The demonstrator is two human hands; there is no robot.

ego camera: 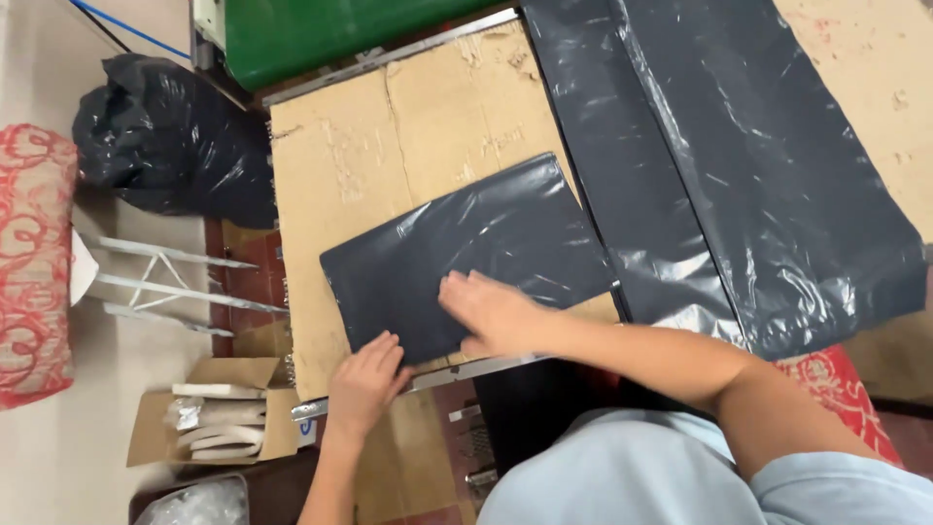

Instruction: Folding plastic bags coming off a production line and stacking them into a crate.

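The folded bag [466, 258] was made of dark, glossy plastic film, creased and catching the light. The bench [360, 175] was covered with matt brown cardboard, scuffed and torn in places, and edged with a metal strip [457, 372]. The sheets [739, 165] were of the same shiny film.

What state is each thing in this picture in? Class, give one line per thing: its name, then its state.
Folded bag: folded flat on the cardboard, pressed by both hands.
Left hand: open, on the bag's near corner.
Right hand: flat, palm down on the bag.
Long sheet: spread out, unfolded.
Stuffed bag: full, bunched.
Small box: open, rolls inside.
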